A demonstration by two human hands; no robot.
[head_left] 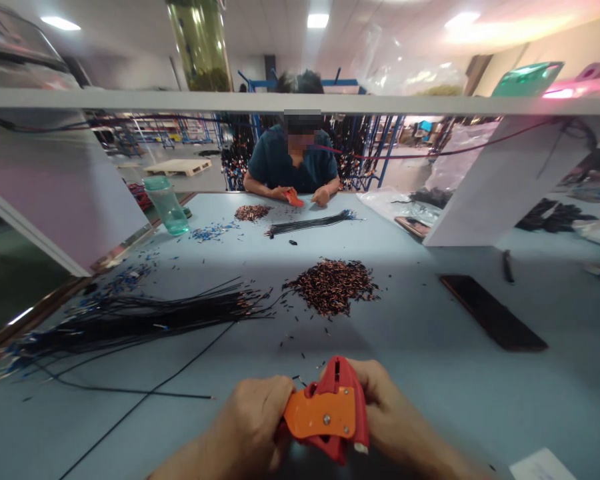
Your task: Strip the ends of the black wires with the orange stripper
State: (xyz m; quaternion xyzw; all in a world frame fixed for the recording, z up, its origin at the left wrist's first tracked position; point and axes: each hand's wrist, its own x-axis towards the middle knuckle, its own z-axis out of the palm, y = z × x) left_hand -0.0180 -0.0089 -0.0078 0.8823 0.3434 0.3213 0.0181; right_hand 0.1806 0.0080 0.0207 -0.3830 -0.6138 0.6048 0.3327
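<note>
My right hand (387, 407) is wrapped round a red and orange wire stripper (325, 413) low in the middle of the head view; much of its grip is hidden behind the tool. Closed against the stripper's left end is my left hand (253, 417), and what its fingers hold, if anything, is hidden. Beyond the hands lies a heap of short dark cut pieces with coppery ends (335, 283). A bundle of black wires (150, 317) stretches across the left side, some ends bluish. Two loose black wires cross nearer to me.
A black phone (493, 310) lies to the right, a pale card (543, 465) near the front edge. Opposite sits a person (293, 163) with an orange tool in one hand. A green bottle (166, 205) stands back left. Overhead runs a white shelf (260, 102).
</note>
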